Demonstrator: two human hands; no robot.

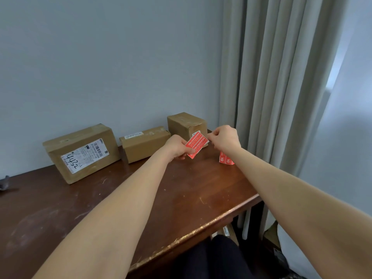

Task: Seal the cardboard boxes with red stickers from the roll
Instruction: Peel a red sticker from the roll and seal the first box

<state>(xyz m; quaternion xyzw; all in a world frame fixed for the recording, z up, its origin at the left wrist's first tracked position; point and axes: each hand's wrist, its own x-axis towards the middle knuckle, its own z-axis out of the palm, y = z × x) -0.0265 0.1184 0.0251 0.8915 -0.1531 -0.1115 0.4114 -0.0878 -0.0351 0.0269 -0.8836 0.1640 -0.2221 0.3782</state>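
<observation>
Your dark brown, scratched wooden table [181,198] fills the lower left; its left side and near left corner are cut off by the frame. Its worn right edge runs diagonally towards you, and most of the near top is bare wood. Pale grey-beige pleated curtains [271,97] hang just beyond the table's far right corner.

Three closed brown cardboard boxes sit along the far edge against the wall; what they hold is hidden.
- The largest cardboard box [82,152] is furthest left, tilted, with a white shipping label facing you.
- A low, long cardboard box [145,143] lies just right of it.
- A smaller upright cardboard box [186,123] stands at the far right corner, its lower front hidden by your hands.

Both of your bare forearms reach in over the table. Your left hand [177,147] pinches the lower left end of a short strip of red stickers with white print [196,146], thumb on top. Your right hand [224,138], fingers curled, pinches the strip's upper right corner. The strip is held above the table, in front of the upright box.

A second length of red stickers [225,159] lies near the right edge, partly hidden by your right forearm. A small grey object [4,183] at the left is cut off and hard to make out.
</observation>
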